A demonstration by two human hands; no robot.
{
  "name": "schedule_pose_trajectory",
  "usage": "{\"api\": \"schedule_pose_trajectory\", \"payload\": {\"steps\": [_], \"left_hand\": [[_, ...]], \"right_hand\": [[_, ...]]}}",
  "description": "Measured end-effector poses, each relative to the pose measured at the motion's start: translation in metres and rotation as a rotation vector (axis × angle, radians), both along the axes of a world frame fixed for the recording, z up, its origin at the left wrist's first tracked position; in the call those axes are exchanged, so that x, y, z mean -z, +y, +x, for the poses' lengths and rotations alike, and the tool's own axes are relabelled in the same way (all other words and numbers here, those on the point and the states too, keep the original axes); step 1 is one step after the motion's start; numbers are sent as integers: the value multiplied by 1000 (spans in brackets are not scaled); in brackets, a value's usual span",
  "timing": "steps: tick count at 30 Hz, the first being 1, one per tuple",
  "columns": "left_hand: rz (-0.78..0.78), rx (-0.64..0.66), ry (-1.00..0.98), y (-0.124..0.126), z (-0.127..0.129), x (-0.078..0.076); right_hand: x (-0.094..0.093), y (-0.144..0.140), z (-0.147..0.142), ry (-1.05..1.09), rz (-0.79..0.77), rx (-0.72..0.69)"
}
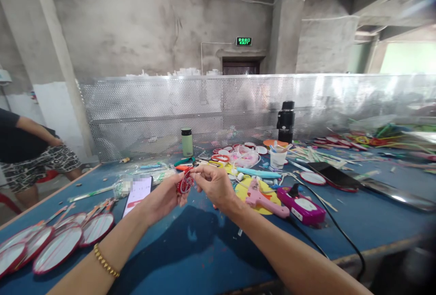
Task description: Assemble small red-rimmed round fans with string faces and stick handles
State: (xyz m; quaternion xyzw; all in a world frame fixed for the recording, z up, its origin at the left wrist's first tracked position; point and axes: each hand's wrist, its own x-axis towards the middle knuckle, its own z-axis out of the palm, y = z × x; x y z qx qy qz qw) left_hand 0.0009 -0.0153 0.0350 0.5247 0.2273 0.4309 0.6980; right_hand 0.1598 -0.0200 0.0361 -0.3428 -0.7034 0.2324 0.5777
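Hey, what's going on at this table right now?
A person at a blue worktable holds a small red-rimmed oval piece up with both hands: the left hand grips it from below, the right hand pinches its upper edge. Larger red-rimmed ovals lie stacked at the left, next to a phone. A pink glue gun and a magenta device lie to the right. Another person stands at far left.

Both bare forearms reach forward and converge at centre, the left hand turned palm-up with its fingers curled in a pinch, the right hand arched over from the other side, its fingers pinched toward the left's.
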Motion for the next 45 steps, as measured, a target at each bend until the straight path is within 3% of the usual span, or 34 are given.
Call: {"api": "schedule_pose_trajectory", "payload": {"steps": [5,12,22,37,39,42,45], "left_hand": [[-55,10,-44,-1,3,3],[-34,32,-35,1,3,8],[-46,-58,27,-3,6,5],[-11,-84,59,-2,7,6],[28,-95,87,0,5,6],[209,-155,192,4,-1,4],[420,-341,335,4,-9,-3]], "right_hand": [[5,3,-1,-63,83,76],[3,1,-5,26,0,-34],[-3,-6,-3,-61,41,-17],[-2,-6,-1,-71,19,-57],[-2,-3,2,-45,17,-80],[-5,-2,9,-49,-47,-131],[-12,-7,19,-174,-236,-202]]}}
